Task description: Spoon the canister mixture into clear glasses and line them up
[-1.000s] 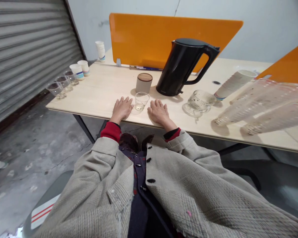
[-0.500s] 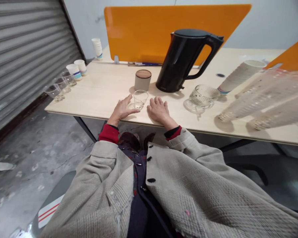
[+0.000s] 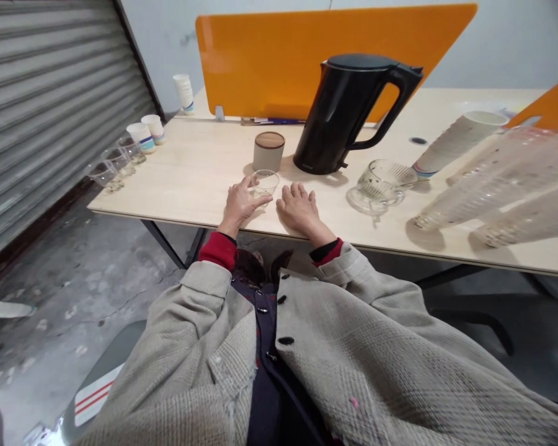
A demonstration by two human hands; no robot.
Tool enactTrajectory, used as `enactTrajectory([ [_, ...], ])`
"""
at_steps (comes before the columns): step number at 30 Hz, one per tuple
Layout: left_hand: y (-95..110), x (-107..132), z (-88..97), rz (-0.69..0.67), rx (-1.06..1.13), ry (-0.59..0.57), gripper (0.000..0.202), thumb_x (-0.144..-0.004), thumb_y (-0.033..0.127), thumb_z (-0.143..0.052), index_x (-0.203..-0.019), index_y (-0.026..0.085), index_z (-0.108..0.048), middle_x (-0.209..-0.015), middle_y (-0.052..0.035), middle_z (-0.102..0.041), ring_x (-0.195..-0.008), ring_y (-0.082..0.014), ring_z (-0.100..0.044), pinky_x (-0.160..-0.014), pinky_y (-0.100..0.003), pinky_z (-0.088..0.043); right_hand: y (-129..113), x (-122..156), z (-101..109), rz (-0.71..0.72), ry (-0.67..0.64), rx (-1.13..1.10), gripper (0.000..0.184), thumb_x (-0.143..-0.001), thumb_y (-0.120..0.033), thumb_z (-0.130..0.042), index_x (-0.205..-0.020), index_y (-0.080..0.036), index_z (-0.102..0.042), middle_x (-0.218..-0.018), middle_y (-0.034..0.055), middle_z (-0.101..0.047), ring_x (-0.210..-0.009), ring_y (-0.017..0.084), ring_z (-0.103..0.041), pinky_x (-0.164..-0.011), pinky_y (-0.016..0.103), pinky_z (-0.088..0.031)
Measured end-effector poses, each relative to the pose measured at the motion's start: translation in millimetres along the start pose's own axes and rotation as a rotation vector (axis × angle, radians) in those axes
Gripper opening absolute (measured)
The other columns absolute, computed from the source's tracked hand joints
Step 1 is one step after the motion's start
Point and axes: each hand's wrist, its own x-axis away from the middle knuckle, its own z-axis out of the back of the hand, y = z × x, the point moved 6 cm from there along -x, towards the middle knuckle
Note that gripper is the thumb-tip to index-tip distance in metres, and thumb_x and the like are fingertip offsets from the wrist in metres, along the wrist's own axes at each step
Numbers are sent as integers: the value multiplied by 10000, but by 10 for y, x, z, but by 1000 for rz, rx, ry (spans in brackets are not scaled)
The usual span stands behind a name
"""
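Head view: the left hand [image 3: 240, 202] curls its fingers narrowly against a small glass [image 3: 265, 183], grip unclear; the right hand [image 3: 300, 208] lies flat, fingers spread; a careless knock could tip the glass

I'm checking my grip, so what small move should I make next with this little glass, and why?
I'd probably close your left hand around the small clear glass and lift it gently: your fingers already seem to touch its side, and it appears to hold a little liquid.

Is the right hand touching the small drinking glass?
No, the right hand rests on the tabletop apart from the small drinking glass, which the left hand is touching.
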Motion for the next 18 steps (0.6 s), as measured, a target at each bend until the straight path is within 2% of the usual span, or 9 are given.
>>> enactTrajectory([
  [3, 13, 23, 12, 6, 55, 20, 630, -737, 378, -940, -1309, 232, -719, -1286, -113, -802, -1262, -339, -742, -1108, -498, -568, -24, 26, 21, -13, -22, 28, 668, -1095, -369, -249, -1673, -59, -374, -1829, 249, -252, -1721, 387, -208, -1366, 688, -175],
  [6, -6, 61, 60, 16, 105, 57, 584, -711, 382, -955, -1217, 215, -717, -1265, -115, -801, -1235, -321, -748, -1079, -473, -580, -33, 39, 26, -23, -17, 52, 677, -1098, -363, -237, -1685, -49, -358, -1827, 247, -258, -1719, 380, -217, -1372, 671, -180],
  [10, -114, 145, 295, 48, 137, 148, 616, -782, 446, -910, -1306, 241, -659, -1309, -108, -781, -1264, -294, -734, -1077, -449, -586, -23, 36, 8, -12, -6, 42, 676, -1094, -364, -246, -1679, -50, -376, -1820, 252, -277, -1718, 384, -224, -1365, 682, -191],
  [12, -217, 206, 540, 84, 89, 215, 619, -827, 486, -876, -1345, 259, -628, -1324, -96, -769, -1271, -277, -723, -1087, -445, -582, -11, 32, -1, -8, 0, 38, 676, -1091, -365, -250, -1675, -53, -386, -1818, 250, -284, -1715, 391, -229, -1363, 683, -194],
  [14, -350, 285, 888, 121, 38, 309, 597, -859, 486, -854, -1353, 260, -605, -1336, -87, -750, -1249, -250, -718, -1085, -422, -578, 2, 27, -14, -6, 0, 40, 682, -1090, -372, -251, -1677, -53, -384, -1816, 249, -288, -1711, 400, -234, -1364, 681, -194],
  [18, -723, 542, 1835, 245, -49, 608, 565, -814, 461, -921, -1237, 252, -610, -1200, -33, -724, -1124, -211, -700, -1016, -374, -575, 30, 1, -54, 1, 5, 51, 683, -1093, -385, -244, -1671, -47, -382, -1813, 261, -286, -1709, 407, -234, -1358, 694, -199],
])
